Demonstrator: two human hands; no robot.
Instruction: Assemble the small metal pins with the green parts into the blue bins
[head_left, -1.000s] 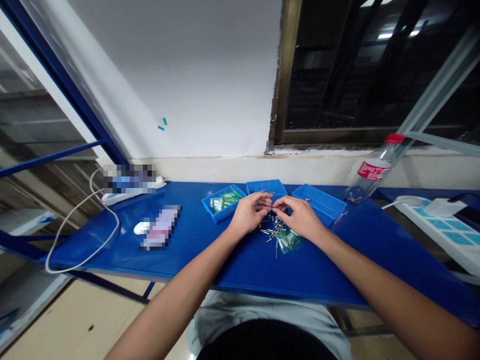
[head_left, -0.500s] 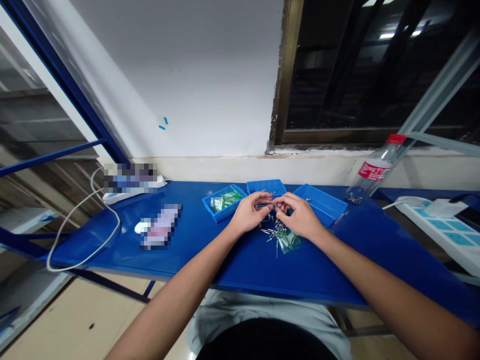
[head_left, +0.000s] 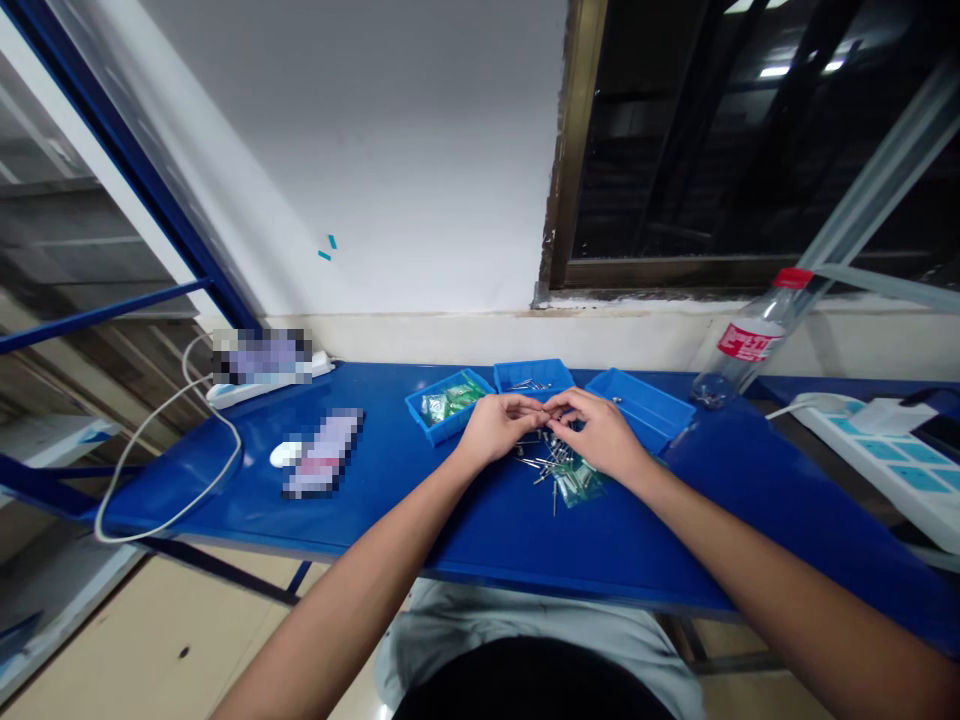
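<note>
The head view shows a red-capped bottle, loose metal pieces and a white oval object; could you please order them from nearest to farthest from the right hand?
1. Loose metal pieces: close by the right hand, mostly on its left side.
2. Red-capped bottle: off to the right, toward the back.
3. White oval object: far over to the left.

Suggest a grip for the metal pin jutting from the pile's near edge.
Pinch the metal pin by its near end, probably best from the near left. Thin and straight, it points toward the front edge of the blue table, so that end lies outside the pile of metal parts; the green-tinted plastic bag sits close on its right.
</note>
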